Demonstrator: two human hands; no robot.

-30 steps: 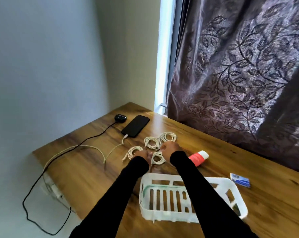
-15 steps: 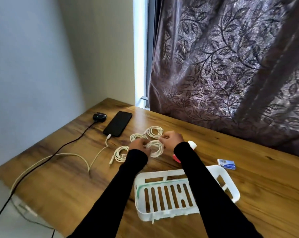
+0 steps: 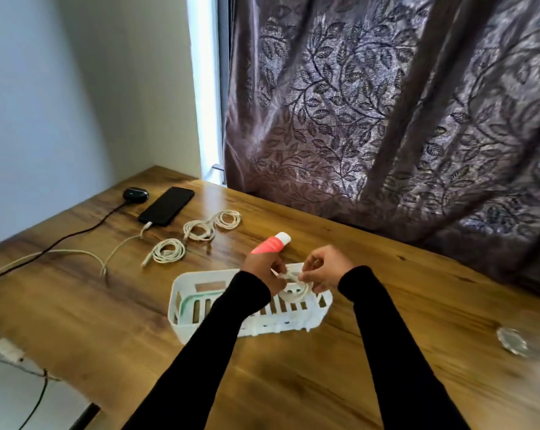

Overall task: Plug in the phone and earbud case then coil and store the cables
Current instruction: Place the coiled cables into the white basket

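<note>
I see both hands over the right half of the white slotted basket [image 3: 182, 311], which sits on the wooden table [image 3: 92, 305]; the left hand [image 3: 264, 271] and the right hand [image 3: 326, 271] each pinch the same coiled white cable [image 3: 295, 290] between curled fingers, one hand on either side of it; the coil hangs just above or on the basket floor, and I cannot tell whether it touches. Three more coiled cables lie on the table beyond the basket: one [image 3: 168, 251] near the phone's plug, two [image 3: 211, 225] side by side further back. The phone [image 3: 166, 206] lies flat with a white cable [image 3: 119, 246] plugged into its near end; the earbud case [image 3: 135, 193] sits just beside it with a black cable [image 3: 76, 232] attached. A red and white tube [image 3: 272, 243] lies just behind the left hand.
</note>
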